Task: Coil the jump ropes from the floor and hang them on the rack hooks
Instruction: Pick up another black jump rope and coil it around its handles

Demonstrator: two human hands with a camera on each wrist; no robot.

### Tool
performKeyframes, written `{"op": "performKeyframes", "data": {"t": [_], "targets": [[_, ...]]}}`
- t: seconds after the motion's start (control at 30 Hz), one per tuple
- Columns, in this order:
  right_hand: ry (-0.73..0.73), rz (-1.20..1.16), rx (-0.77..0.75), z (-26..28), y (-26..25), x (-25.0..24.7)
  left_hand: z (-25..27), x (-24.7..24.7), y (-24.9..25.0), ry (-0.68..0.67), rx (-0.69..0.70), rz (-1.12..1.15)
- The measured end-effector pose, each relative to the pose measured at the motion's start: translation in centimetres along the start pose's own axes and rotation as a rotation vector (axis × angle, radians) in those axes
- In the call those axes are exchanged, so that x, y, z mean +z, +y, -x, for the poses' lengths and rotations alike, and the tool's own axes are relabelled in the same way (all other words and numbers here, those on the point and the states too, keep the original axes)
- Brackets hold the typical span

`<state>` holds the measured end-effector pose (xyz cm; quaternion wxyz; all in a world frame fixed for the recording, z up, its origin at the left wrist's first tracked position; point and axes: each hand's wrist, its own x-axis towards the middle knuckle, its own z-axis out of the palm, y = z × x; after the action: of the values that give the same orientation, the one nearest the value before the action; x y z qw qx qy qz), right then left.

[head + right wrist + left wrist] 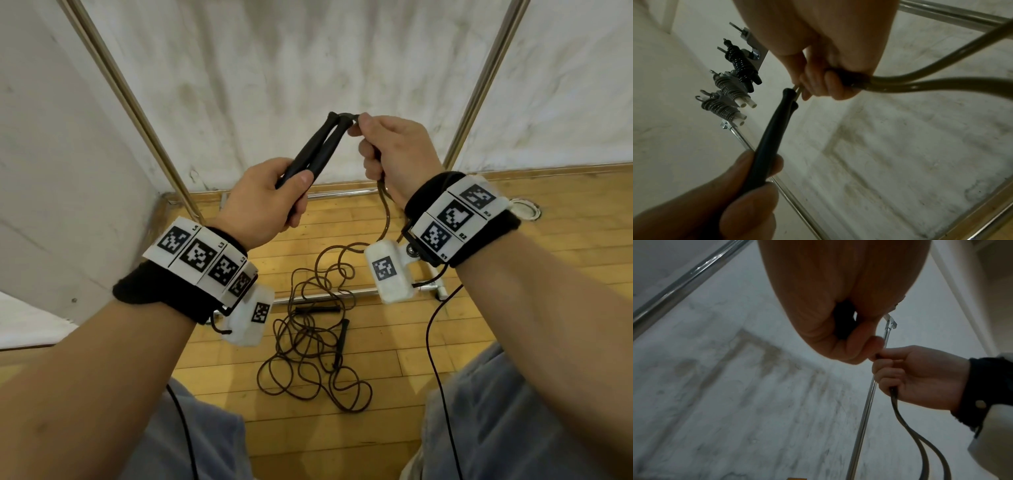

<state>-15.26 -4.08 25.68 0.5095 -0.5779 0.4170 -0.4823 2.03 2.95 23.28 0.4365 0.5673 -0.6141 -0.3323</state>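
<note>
The left hand (265, 202) has its grip curled tight round two black handles (318, 147) held side by side. The right hand (394, 154) pinches the cord (385, 205) at the handle tips, its lower fingers wrapped round two strands – these trail down to the wooden floor (479, 325). A second jump rope (315, 346) lies there tangled (two black handles of its own). On the rack (754, 42) hang three coiled ropes (731, 87) – one black, two grey.

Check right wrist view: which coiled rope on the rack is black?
The topmost coiled rope, black with black handles. The two coils below it are grey with white handle ends.
</note>
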Motion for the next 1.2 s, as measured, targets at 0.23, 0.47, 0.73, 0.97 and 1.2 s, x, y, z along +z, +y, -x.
{"op": "performKeyframes", "data": {"t": [0.23, 0.47, 0.73, 0.97, 1.2], "targets": [[0.07, 0.257, -0.01, 0.1, 1.1, 0.1, 0.1, -0.6, -0.8, -0.256, -0.081, -0.231], [0.099, 0.23, -0.005, 0.0, 0.7, 0.0, 0.3, 0.2, -0.7, -0.08, -0.004, -0.486], [-0.015, 0.226, -0.062, -0.1, 1.6, -0.6, 0.5, -0.6, -0.3, 0.031, 0.057, -0.294], [-0.247, 0.267, 0.167, 1.2, 4.3, 2.3, -0.5, -1.2, 0.4, 0.284, -0.143, 0.315], [-0.267, -0.127, 0.31, 2.2, 4.6, 4.1, -0.6, -1.4, 0.3, 0.143, -0.107, 0.214]]}}
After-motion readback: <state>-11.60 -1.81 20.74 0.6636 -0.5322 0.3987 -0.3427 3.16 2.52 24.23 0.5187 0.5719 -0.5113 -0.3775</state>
